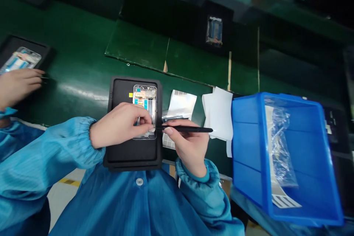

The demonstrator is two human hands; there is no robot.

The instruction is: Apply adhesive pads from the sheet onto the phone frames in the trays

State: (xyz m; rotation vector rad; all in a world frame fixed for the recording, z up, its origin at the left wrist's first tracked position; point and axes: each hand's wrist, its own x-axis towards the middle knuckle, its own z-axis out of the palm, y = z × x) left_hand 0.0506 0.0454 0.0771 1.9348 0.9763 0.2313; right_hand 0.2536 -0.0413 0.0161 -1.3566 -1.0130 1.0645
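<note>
A black tray (pixel 121 155) lies at the near edge of the green bench with an opened phone frame (pixel 145 99) in it. My left hand (pixel 121 123) rests over the lower part of the phone, fingers pinched together at its right edge. My right hand (pixel 188 143) grips black tweezers (pixel 185 129) held level, their tip meeting my left fingertips at the phone's edge. What sits between the fingertips is too small to make out. Both my arms wear blue sleeves.
A sheet of small labels (pixel 179 107) and white papers (pixel 219 112) lie right of the tray. A blue bin (pixel 249 147) with plastic-wrapped sheets stands at the right. Another person's hand (pixel 16 84) works at a second tray (pixel 22 57) on the left. A further phone tray (pixel 214 31) sits behind.
</note>
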